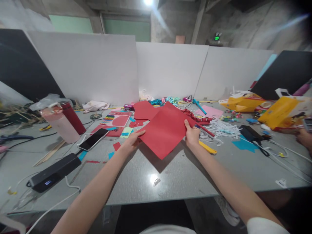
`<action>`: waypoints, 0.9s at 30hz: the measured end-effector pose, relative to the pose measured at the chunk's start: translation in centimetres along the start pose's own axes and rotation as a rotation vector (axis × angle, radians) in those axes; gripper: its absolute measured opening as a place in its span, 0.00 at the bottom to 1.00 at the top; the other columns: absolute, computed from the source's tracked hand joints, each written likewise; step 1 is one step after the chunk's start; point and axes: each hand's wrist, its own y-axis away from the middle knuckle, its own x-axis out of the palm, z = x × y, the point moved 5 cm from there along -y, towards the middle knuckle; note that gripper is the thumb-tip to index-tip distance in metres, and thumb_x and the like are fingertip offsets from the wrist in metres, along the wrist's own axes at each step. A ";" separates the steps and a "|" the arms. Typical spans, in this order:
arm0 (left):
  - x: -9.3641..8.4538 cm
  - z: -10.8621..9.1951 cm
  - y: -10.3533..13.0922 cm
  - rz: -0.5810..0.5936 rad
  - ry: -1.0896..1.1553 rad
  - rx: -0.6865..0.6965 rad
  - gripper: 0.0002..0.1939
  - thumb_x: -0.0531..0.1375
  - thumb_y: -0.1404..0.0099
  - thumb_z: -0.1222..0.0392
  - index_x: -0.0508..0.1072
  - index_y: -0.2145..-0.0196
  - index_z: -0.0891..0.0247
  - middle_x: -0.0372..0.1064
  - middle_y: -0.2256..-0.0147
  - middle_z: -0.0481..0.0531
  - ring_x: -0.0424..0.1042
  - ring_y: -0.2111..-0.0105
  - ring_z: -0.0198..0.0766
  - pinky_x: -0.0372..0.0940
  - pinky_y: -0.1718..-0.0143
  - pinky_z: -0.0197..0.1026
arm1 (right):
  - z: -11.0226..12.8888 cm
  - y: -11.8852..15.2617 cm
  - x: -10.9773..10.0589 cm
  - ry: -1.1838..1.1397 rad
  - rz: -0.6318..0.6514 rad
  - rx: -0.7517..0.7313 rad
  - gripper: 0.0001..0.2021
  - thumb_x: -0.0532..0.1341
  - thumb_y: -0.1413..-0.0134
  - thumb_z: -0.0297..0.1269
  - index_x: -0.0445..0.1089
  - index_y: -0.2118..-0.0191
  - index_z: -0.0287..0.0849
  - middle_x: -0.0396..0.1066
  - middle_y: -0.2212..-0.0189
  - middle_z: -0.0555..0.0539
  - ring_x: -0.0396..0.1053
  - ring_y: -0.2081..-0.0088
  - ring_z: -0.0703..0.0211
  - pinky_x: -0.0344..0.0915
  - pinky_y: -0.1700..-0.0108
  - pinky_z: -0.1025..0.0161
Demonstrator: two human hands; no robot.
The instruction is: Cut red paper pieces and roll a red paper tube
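Observation:
A flat red sheet of paper [165, 131] is held above the grey table, one corner pointing down toward me. My left hand [133, 139] pinches its left corner. At its right corner, my right hand [191, 132] grips the edge with the thumb on top; the other fingers are partly hidden. Behind the sheet lies more red paper [144, 110]. Crumpled red strips [195, 117] and a red rolled stick [206, 130] are just beyond my right hand.
On the left of the table [136, 185] are a phone [94, 139], a black power bank [55, 171] and a pink bottle [60, 125]. White paper strips [224, 128], cables and yellow bags [278, 112] lie to the right. Another person's hand [304, 138] shows at the right edge.

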 end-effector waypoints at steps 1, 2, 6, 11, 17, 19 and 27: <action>0.3 0.2 0.3 0.006 0.001 -0.015 0.20 0.77 0.46 0.58 0.82 0.57 0.65 0.80 0.51 0.62 0.80 0.59 0.43 0.75 0.62 0.39 | 0.1 -0.1 -0.3 0.016 -0.031 -0.010 0.23 0.74 0.53 0.56 0.67 0.76 0.44 0.75 0.76 0.49 0.73 0.73 0.57 0.75 0.69 0.59; 0.6 0.4 0.6 0.018 -0.013 -0.017 0.19 0.77 0.46 0.58 0.82 0.57 0.65 0.80 0.52 0.62 0.80 0.59 0.44 0.75 0.62 0.40 | 0.3 -0.1 -0.5 0.030 -0.054 -0.014 0.23 0.73 0.52 0.56 0.65 0.76 0.45 0.74 0.77 0.50 0.73 0.72 0.57 0.74 0.69 0.60; 2.4 1.3 1.7 0.121 -0.131 0.046 0.21 0.76 0.45 0.56 0.81 0.55 0.67 0.80 0.54 0.65 0.80 0.61 0.47 0.76 0.63 0.44 | 0.6 0.0 -0.8 0.170 -0.093 -0.043 0.24 0.71 0.49 0.58 0.62 0.76 0.47 0.70 0.78 0.51 0.70 0.72 0.56 0.71 0.69 0.60; 2.7 2.3 1.4 0.037 -0.152 0.131 0.21 0.75 0.43 0.55 0.79 0.55 0.67 0.80 0.55 0.64 0.80 0.64 0.46 0.76 0.64 0.45 | 0.7 0.5 -0.3 0.246 0.000 -0.038 0.25 0.64 0.41 0.62 0.64 0.75 0.46 0.69 0.78 0.50 0.68 0.73 0.56 0.70 0.69 0.60; 1.7 2.3 0.7 -0.029 -0.065 0.137 0.17 0.72 0.38 0.51 0.79 0.58 0.66 0.81 0.57 0.63 0.80 0.64 0.44 0.75 0.63 0.44 | 4.3 3.5 1.6 0.396 0.258 -0.329 0.23 0.56 0.30 0.56 0.78 0.55 0.40 0.81 0.61 0.42 0.77 0.56 0.47 0.74 0.49 0.53; 1.8 2.2 0.7 -0.033 0.001 0.126 0.16 0.70 0.36 0.51 0.80 0.58 0.65 0.81 0.57 0.62 0.80 0.63 0.43 0.76 0.62 0.43 | 5.6 5.3 2.7 0.404 0.433 -0.476 0.21 0.55 0.27 0.49 0.75 0.40 0.45 0.77 0.44 0.42 0.74 0.42 0.46 0.67 0.36 0.49; 3.7 1.4 1.4 0.016 0.233 0.135 0.17 0.67 0.33 0.55 0.78 0.49 0.65 0.80 0.50 0.61 0.81 0.54 0.45 0.77 0.51 0.44 | 6.2 13.1 5.9 0.608 1.072 -1.004 0.34 0.54 0.27 0.30 0.44 0.22 0.53 0.50 0.25 0.47 0.49 0.25 0.50 0.55 0.25 0.43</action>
